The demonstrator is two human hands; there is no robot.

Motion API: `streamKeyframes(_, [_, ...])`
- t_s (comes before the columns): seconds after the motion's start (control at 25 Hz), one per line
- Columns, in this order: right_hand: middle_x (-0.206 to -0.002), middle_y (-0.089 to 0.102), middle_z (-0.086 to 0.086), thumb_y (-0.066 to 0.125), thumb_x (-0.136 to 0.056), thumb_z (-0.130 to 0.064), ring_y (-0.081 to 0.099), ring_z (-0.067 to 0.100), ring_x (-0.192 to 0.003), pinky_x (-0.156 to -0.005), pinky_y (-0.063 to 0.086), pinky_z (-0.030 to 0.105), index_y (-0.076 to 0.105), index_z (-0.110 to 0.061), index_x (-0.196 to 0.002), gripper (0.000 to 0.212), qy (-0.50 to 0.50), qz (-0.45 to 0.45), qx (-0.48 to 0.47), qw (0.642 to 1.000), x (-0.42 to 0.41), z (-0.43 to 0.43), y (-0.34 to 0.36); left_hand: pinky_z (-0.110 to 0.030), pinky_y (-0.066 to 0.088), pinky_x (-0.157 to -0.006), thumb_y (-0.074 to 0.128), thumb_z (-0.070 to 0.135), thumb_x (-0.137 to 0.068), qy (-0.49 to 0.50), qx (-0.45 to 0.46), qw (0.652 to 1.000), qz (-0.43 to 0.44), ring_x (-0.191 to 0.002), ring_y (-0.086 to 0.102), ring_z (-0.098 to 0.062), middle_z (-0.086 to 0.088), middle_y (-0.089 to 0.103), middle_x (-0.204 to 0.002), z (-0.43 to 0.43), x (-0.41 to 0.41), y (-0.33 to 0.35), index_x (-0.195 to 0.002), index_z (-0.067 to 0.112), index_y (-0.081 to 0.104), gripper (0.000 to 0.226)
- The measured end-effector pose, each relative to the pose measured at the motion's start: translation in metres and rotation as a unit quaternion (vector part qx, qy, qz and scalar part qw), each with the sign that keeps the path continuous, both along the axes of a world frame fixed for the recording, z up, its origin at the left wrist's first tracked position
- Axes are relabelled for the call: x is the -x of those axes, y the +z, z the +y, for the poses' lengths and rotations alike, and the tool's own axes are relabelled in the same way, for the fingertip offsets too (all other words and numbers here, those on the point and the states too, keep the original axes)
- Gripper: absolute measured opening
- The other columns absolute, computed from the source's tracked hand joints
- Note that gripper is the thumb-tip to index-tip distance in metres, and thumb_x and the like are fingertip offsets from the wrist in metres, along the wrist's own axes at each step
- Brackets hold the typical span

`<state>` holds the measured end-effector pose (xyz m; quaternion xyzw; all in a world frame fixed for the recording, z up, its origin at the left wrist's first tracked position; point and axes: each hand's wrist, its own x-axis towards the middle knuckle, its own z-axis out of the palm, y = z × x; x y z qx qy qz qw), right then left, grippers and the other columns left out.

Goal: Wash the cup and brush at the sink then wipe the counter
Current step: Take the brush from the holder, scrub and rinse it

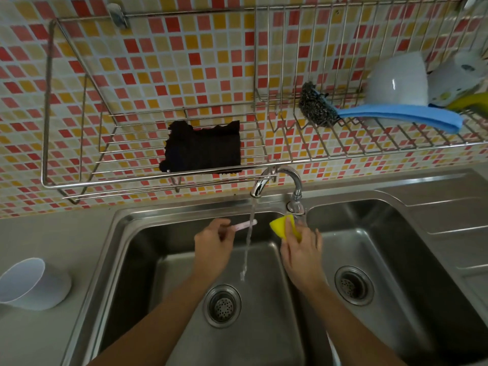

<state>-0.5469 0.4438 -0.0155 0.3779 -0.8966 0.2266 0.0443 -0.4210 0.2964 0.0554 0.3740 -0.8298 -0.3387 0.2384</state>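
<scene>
My left hand grips a thin pink brush and holds its tip in the water stream over the left basin of the steel sink. My right hand pinches a folded yellow sponge just right of the stream, below the tap. Water runs from the tap down toward the left drain. A white cup lies tilted on the grey counter at the far left, away from both hands.
A wire rack hangs on the tiled wall above the sink, holding a black cloth, a steel scourer, a blue cloth and white bowls. The right basin has its own drain.
</scene>
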Motion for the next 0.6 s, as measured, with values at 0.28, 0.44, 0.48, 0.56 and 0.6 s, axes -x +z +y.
streamKeyframes(0.28, [-0.100, 0.054, 0.010, 0.041, -0.082, -0.072, 0.057, 0.017, -0.083, -0.069, 0.048, 0.035, 0.050, -0.039, -0.103, 0.041, 0.013, -0.047, 0.101, 0.994, -0.011, -0.029, 0.023, -0.030, 0.053, -0.082, 0.066, 0.023, -0.084, 0.003, -0.193, 0.981, 0.011, -0.072, 0.066, -0.015, -0.003, 0.073, -0.072, 0.009, 0.039, -0.008, -0.082, 0.016, 0.076, 0.012])
streamKeyframes(0.44, [-0.113, 0.052, 0.005, 0.030, -0.084, -0.069, 0.053, 0.017, -0.095, -0.084, 0.044, 0.027, 0.048, -0.033, -0.120, 0.054, 0.060, -0.032, 0.085, 0.994, -0.002, -0.035, 0.019, -0.032, 0.053, -0.076, 0.065, 0.018, -0.083, 0.029, -0.255, 0.966, 0.022, -0.056, 0.057, -0.013, 0.005, 0.063, -0.049, 0.004, 0.036, -0.006, -0.064, 0.020, 0.075, 0.021])
streamKeyframes(0.48, [-0.110, 0.052, 0.003, 0.031, -0.086, -0.068, 0.053, 0.016, -0.095, -0.082, 0.045, 0.028, 0.048, -0.034, -0.119, 0.051, 0.053, -0.022, 0.060, 0.997, -0.002, -0.036, 0.021, -0.035, 0.054, -0.078, 0.066, 0.017, -0.083, 0.037, -0.268, 0.962, 0.025, -0.058, 0.058, -0.014, 0.005, 0.063, -0.047, 0.003, 0.034, -0.007, -0.058, 0.024, 0.073, 0.027])
streamKeyframes(0.56, [-0.104, 0.057, 0.007, 0.033, -0.081, -0.076, 0.059, 0.018, -0.085, -0.076, 0.053, 0.040, 0.047, -0.040, -0.104, 0.045, 0.034, -0.005, 0.051, 0.998, -0.004, -0.038, 0.019, -0.039, 0.054, -0.080, 0.065, 0.017, -0.084, 0.041, -0.281, 0.958, 0.035, -0.062, 0.060, -0.017, 0.000, 0.067, -0.056, 0.003, 0.033, -0.007, -0.058, 0.024, 0.072, 0.028])
streamKeyframes(0.6, [-0.104, 0.057, 0.009, 0.032, -0.081, -0.077, 0.060, 0.018, -0.084, -0.078, 0.054, 0.043, 0.047, -0.040, -0.101, 0.044, 0.038, -0.015, 0.073, 0.996, -0.004, -0.037, 0.017, -0.037, 0.054, -0.080, 0.065, 0.017, -0.085, 0.035, -0.265, 0.963, 0.038, -0.063, 0.061, -0.016, -0.003, 0.069, -0.062, 0.004, 0.034, -0.007, -0.062, 0.022, 0.072, 0.024])
